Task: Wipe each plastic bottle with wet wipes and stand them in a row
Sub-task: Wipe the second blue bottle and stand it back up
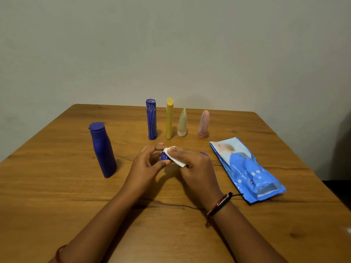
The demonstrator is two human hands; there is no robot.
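Observation:
A small blue bottle (164, 156) lies sideways between my hands above the wooden table (57, 186), mostly hidden. My left hand (147, 162) pinches its left end. A white wet wipe (175, 157) is pressed round it by my right hand (195, 164); a blue tip (204, 153) shows past the knuckles. Several bottles stand in a row at the back: a patterned blue one (152, 119), a yellow one (169, 118), a pale green-white tube (182, 123) and a pink tube (203, 124). A larger plain blue bottle (102, 149) stands apart at the left.
A blue pack of wet wipes (247, 169) lies flat to the right of my hands. The table's far edge meets a plain wall. Bracelets sit on both my wrists.

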